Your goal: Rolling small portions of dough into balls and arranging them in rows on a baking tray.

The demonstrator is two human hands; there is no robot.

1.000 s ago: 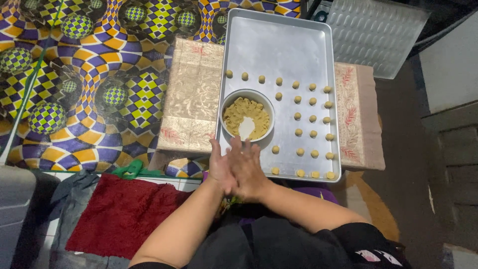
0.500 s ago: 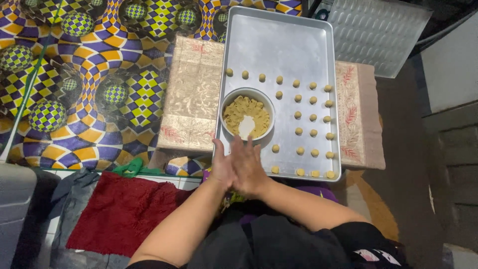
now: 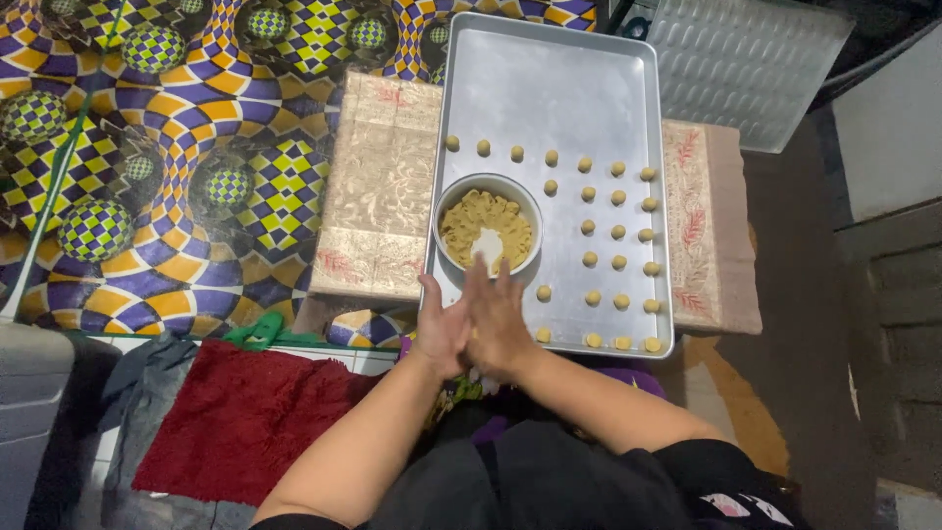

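a: so, where are the hands?

b: the left hand and the right hand are pressed palm to palm, fingers stretched flat and pointing away from the person, just over the near edge of the baking tray. whatever sits between the palms is hidden, so i cannot tell if they grip anything.

a: and the tray, which way does it run?

b: its long axis runs away from the person, near edge by the hands, far edge at the top of the view. it rests on a low tabletop with a gold patterned cloth, which shows on the left of the tray and as a strip on the right.

a: how much room on it?

b: the far half is bare metal. the dough balls stand in rows on the right side and along the near edge, close to the rim. the bowl of yellow dough sits at the tray's left edge, just beyond the fingertips.

a: around the tabletop?

b: a patterned floor mat lies to the left, and a red rug lies near the person's left arm.
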